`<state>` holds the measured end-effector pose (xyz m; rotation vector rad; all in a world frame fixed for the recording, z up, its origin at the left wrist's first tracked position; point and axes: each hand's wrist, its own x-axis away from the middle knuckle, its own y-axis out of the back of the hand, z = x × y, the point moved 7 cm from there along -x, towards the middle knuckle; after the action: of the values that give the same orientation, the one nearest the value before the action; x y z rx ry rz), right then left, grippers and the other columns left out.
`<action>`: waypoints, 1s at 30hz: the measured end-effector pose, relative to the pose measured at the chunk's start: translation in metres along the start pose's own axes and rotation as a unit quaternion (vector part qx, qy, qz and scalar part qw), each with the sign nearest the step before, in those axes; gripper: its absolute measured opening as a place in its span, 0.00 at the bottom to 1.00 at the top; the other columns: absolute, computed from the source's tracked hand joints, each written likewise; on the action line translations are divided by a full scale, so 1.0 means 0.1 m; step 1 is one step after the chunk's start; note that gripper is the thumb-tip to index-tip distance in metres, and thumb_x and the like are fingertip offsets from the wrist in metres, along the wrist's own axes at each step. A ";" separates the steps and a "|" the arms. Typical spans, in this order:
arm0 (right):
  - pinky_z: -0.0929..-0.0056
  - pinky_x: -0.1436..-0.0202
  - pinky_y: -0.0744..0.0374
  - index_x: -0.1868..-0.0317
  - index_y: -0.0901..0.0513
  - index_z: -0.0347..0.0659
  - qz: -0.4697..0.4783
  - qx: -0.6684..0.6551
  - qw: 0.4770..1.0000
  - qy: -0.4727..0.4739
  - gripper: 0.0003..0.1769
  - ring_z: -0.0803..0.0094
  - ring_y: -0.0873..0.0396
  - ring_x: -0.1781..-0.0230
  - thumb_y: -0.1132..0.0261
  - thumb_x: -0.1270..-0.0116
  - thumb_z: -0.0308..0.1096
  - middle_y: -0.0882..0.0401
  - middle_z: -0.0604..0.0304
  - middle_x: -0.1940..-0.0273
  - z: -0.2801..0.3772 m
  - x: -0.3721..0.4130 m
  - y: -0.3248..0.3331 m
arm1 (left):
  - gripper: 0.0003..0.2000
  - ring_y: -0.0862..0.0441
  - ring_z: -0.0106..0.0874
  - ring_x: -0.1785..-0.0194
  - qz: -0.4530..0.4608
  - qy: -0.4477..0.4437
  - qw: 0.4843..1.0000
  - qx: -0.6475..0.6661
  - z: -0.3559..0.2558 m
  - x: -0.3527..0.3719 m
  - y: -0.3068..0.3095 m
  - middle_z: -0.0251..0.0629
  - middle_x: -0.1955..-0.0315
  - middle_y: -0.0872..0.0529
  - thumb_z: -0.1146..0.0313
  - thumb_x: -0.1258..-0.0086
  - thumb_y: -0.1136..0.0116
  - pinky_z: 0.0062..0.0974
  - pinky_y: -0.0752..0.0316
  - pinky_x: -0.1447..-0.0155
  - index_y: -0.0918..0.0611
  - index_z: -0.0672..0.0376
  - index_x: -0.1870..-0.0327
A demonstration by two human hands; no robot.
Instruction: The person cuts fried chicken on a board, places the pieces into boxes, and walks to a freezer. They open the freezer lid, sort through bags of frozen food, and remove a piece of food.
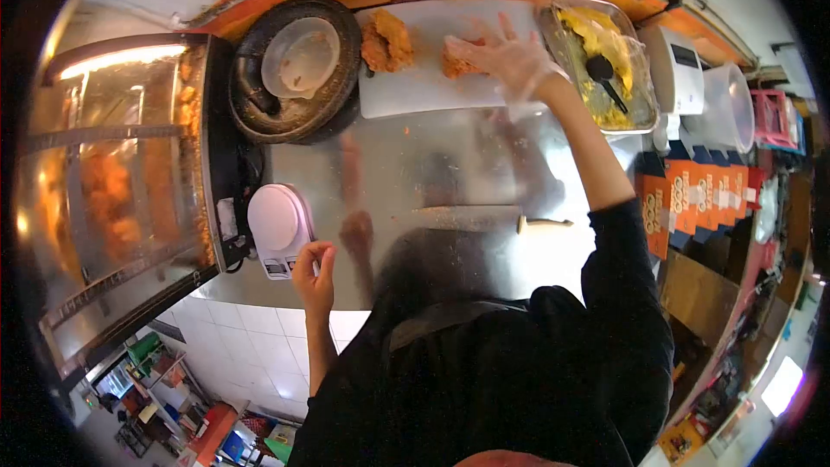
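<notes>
My right hand (pixel 514 65), in a clear plastic glove, has its fingers spread over a piece of fried chicken (pixel 455 62) on the white cutting board (pixel 415 99). Some fingers touch or cover that piece; motion blurs them slightly. Another fried chicken piece (pixel 386 41) lies at the board's left end. Beside the front of a kitchen scale (pixel 275 218), my bare left hand (pixel 314 281) is raised with fingers loosely bent and thumb apart, and nothing shows in it. A knife (pixel 545 224) rests on the steel counter (pixel 380 182), handle to the right.
Left of the board, a dark round stone mortar (pixel 294 125) holds a pestle (pixel 251 86) and a plastic bowl (pixel 303 52). A metal tray (pixel 635 125) with yellow food and a black spoon (pixel 605 82) stands right. A lit display case (pixel 121 182) borders the left; folded boxes (pixel 696 195) stand right.
</notes>
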<state>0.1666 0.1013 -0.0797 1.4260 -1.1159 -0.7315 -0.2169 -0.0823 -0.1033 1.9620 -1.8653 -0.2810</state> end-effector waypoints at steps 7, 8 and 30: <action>0.59 0.50 0.22 0.39 0.38 0.52 0.310 -0.224 0.919 -0.093 0.45 0.56 0.31 0.42 0.26 0.60 0.38 0.35 0.53 0.40 0.77 2.20 -0.95 | 0.02 0.21 0.28 0.65 0.035 -0.177 0.978 -0.105 -0.58 -0.47 -0.28 0.39 0.71 0.18 0.76 0.38 0.43 0.23 0.29 0.58 0.21 0.65 0.67; 0.61 0.56 0.19 0.42 0.35 0.48 0.341 -0.209 0.908 -0.125 0.40 0.59 0.29 0.45 0.27 0.58 0.38 0.34 0.51 0.42 0.83 2.29 -1.01 | 0.02 0.21 0.28 0.65 0.034 -0.176 0.978 -0.102 -0.66 -0.56 -0.39 0.39 0.71 0.18 0.76 0.38 0.43 0.23 0.29 0.58 0.21 0.65 0.67; 0.65 0.59 0.27 0.58 0.21 0.36 0.036 -0.688 0.568 -0.451 0.37 0.58 0.21 0.64 0.57 0.34 0.66 0.20 0.48 0.67 0.60 0.86 -1.39 | 0.08 0.25 0.39 0.65 0.315 -0.570 0.743 -0.155 -1.95 -2.73 -3.93 0.39 0.71 0.19 0.64 0.31 0.53 0.36 0.30 0.58 0.22 0.54 0.59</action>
<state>0.1741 -0.0115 -0.2125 -0.4738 -0.7872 -1.7991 0.1977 0.2235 -0.1350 0.7408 -2.7392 -1.7124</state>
